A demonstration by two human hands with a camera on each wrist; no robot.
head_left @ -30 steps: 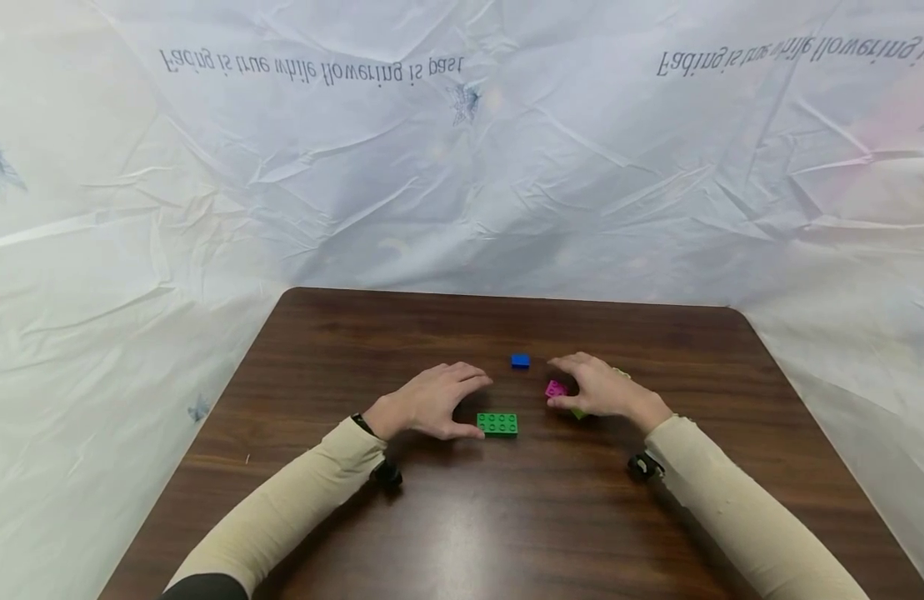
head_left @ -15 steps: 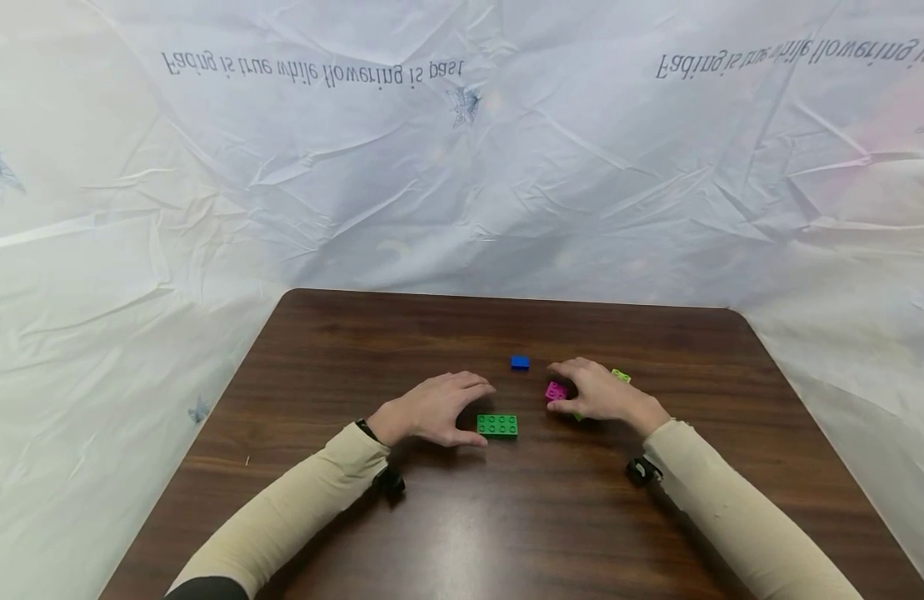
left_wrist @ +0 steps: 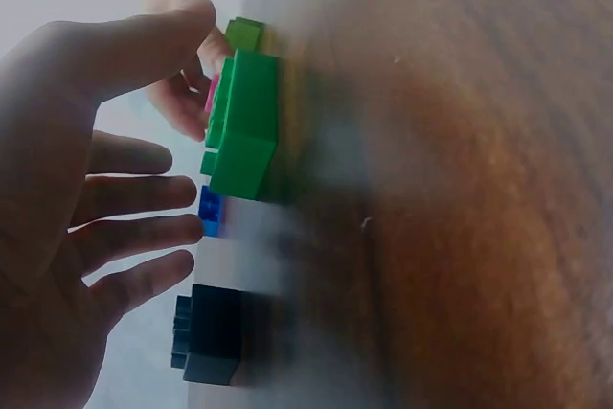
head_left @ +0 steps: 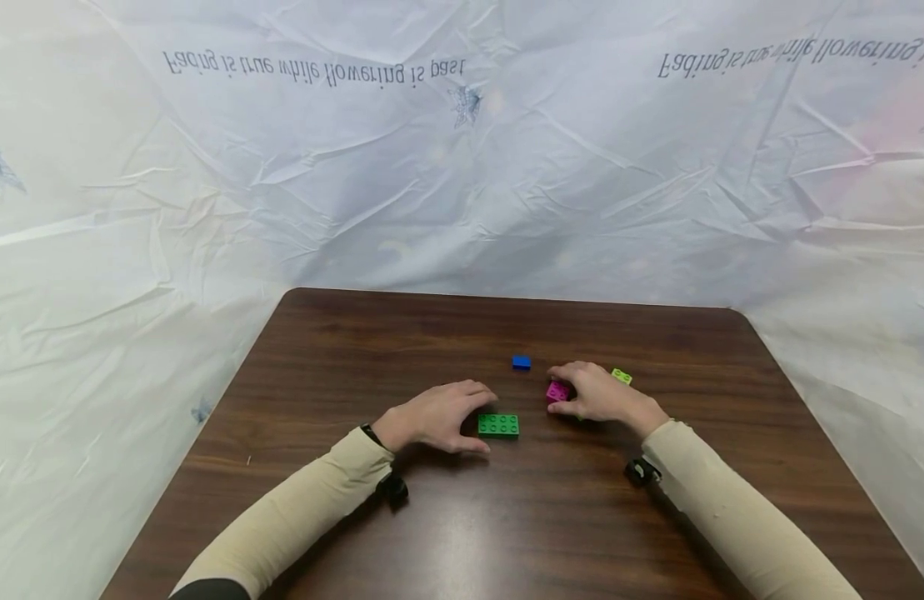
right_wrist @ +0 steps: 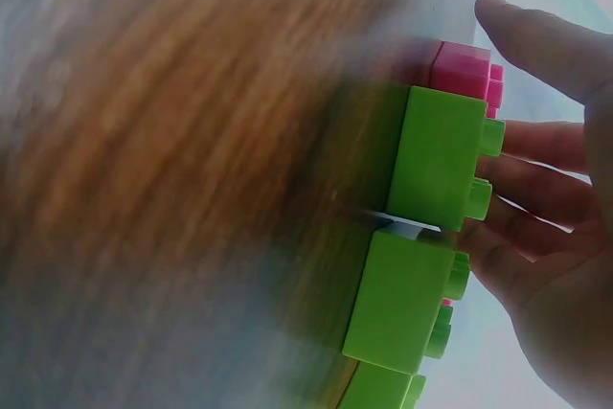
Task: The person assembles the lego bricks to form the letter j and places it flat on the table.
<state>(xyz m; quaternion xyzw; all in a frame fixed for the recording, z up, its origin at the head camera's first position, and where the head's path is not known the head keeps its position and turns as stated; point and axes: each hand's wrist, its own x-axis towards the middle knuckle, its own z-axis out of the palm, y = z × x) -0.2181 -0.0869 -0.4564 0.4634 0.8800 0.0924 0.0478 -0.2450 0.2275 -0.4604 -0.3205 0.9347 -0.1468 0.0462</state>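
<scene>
My left hand (head_left: 437,417) is held over the table with thumb and fingers spread on the left side of a green brick (head_left: 499,426). In the left wrist view its fingers are nearly straight and hold nothing. A black brick (left_wrist: 215,334) stands beyond those fingertips; the hand hides it in the head view. My right hand (head_left: 604,395) hovers with thumb and fingers on either side of a pink brick (head_left: 557,392), without a visible grip. Lime green bricks (right_wrist: 439,158) stand in a row under that hand, one lime brick (head_left: 621,376) showing behind it.
A small blue brick (head_left: 521,363) lies between the hands, farther back. The brown wooden table (head_left: 462,533) has rounded far corners. White printed sheeting (head_left: 462,192) hangs behind the table and along both sides.
My left hand has shifted slightly nearer, its thumb now lower beside the green brick. My right hand has moved down a little, uncovering more of the lime brick behind it. The bricks stay put.
</scene>
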